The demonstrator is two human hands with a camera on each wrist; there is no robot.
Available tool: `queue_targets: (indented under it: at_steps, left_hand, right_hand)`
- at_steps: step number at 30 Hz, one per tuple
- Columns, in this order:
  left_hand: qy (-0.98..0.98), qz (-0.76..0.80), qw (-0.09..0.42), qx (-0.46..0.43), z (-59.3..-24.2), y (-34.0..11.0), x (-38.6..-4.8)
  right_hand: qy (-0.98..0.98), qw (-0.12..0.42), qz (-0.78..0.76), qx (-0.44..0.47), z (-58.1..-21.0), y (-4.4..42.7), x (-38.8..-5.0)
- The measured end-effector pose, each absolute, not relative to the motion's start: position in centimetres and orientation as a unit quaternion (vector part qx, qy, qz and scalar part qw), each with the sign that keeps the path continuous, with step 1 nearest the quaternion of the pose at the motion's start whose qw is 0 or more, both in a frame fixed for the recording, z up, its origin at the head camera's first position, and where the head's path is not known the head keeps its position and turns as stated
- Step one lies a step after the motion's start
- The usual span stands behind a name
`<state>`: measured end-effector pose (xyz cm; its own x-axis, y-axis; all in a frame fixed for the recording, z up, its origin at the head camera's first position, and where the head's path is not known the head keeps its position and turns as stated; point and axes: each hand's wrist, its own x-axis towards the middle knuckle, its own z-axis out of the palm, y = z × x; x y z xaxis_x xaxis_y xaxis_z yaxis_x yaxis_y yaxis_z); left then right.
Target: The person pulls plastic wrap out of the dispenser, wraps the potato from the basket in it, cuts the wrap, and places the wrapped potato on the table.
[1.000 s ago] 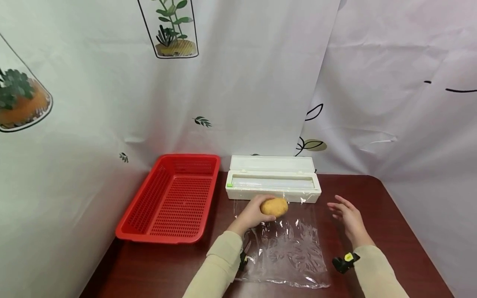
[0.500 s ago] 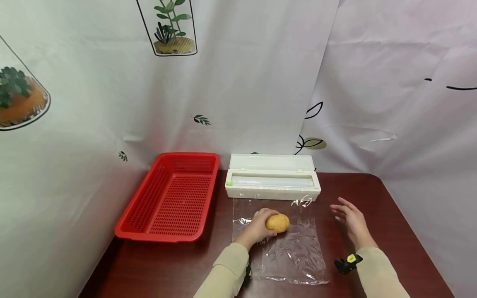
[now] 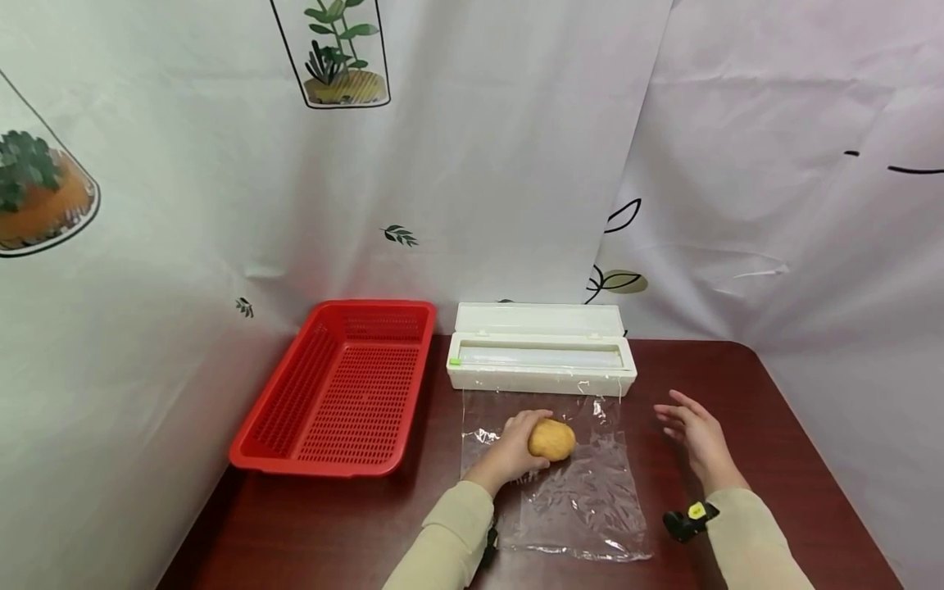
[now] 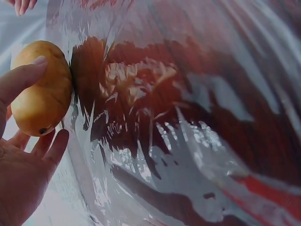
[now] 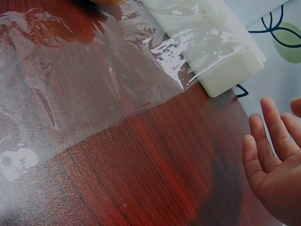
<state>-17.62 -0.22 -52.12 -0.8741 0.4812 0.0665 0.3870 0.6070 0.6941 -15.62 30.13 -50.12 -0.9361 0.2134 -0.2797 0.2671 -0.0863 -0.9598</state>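
A yellow-brown potato (image 3: 551, 441) rests on clear plastic film (image 3: 583, 500) spread over the table. The left hand (image 3: 515, 450) grips it from the left, and the left wrist view shows the thumb on the potato (image 4: 43, 94) with fingers of the hand (image 4: 23, 174) curved around its other side. To the right of the film, the right hand (image 3: 696, 434) hovers with relaxed fingers and holds nothing; the right wrist view shows this hand (image 5: 277, 165) beside the film (image 5: 94, 89). The film runs from a white dispenser box (image 3: 542, 382) whose lid is raised.
A red perforated basket (image 3: 361, 401) stands on the left of the dark red-brown table (image 3: 324, 533). Patterned white cloth (image 3: 516, 164) hangs behind the table and along its sides. The dispenser box stands near the back edge.
The left hand has moved the potato toward the near side and slightly right, down onto the film. The right hand has stayed nearly still beside the film.
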Motion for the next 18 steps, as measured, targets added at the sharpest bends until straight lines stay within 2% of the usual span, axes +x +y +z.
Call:
queue_targets:
  at_steps: [7,12,15,18]
  left_hand:
    - [0.895,0.369,0.048,0.247,-52.1,-0.5,-17.9]
    - [0.895,0.376,0.025,0.238,-51.7,-0.8,-18.1]
    - [0.887,0.430,-0.008,0.167,-50.5,-1.1,-18.4]
    - [0.854,0.510,-0.091,0.054,-49.3,-1.9,-19.6]
  right_hand:
    - [0.672,0.019,-0.721,0.168,-49.7,29.7,-16.0]
    - [0.667,0.001,-0.730,0.147,-49.8,29.5,-17.4]
    - [0.665,-0.041,-0.736,0.116,-50.0,28.8,-19.6]
    - [0.724,-0.080,-0.680,0.086,-48.1,25.7,-21.9]
